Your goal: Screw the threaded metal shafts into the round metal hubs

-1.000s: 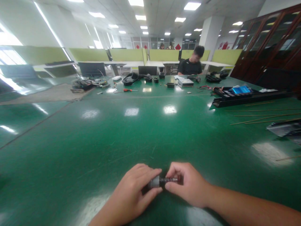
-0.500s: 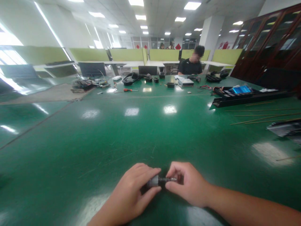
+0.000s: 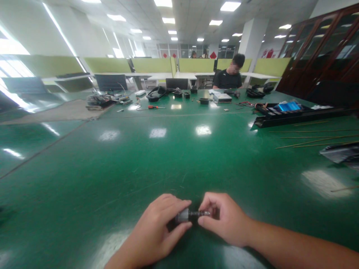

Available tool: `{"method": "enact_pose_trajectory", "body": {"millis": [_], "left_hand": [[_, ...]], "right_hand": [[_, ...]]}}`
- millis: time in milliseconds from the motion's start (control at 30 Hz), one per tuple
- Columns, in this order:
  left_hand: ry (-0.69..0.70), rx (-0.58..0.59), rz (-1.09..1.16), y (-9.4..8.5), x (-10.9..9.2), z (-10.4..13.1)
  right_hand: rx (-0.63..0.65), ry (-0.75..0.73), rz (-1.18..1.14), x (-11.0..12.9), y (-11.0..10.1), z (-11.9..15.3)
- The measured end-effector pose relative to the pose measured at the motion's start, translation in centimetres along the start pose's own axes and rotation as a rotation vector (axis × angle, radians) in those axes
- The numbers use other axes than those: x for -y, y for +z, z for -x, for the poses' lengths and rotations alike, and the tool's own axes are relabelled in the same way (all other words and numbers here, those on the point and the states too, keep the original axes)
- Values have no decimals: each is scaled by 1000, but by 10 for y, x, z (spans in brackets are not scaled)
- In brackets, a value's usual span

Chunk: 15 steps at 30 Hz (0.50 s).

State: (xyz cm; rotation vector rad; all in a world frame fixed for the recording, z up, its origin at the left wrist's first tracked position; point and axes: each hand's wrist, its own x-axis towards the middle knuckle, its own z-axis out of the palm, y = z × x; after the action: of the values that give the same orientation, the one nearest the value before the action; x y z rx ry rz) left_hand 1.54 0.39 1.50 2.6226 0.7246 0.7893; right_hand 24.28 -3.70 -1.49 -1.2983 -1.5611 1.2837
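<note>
Low in the view, above the green table [image 3: 157, 164], my left hand [image 3: 159, 224] is closed around a small grey metal cylinder [image 3: 183, 215] that looks like a small motor. Its thumb and fingers grip the cylinder from both sides. A thin dark shaft [image 3: 195, 214] with a ribbed look sticks out of the cylinder to the right, lying level. My right hand [image 3: 221, 216] has curled fingers, with thumb and forefinger pinching near the shaft's shiny free end. The palm side of the cylinder is hidden by my left hand.
A red-handled screwdriver [image 3: 153, 107], a headset-like black item [image 3: 157, 93] and small black boxes lie along the far side. On the right are a long black tray [image 3: 280, 118], thin brass-coloured rods [image 3: 308, 137] and a plastic bag [image 3: 339, 152]. A person [image 3: 228, 76] sits opposite.
The view has shifted very slightly. Both hands keep their places on the cylinder and shaft; the dark part of the shaft beside the cylinder looks a little thinner now.
</note>
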Motion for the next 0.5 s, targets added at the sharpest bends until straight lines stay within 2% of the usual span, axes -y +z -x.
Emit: {"method": "enact_pose_trajectory", "body": {"millis": [500], "left_hand": [[-30, 37, 71, -1, 1, 0]], "right_hand": [[3, -7, -8, -1, 0, 0]]}}
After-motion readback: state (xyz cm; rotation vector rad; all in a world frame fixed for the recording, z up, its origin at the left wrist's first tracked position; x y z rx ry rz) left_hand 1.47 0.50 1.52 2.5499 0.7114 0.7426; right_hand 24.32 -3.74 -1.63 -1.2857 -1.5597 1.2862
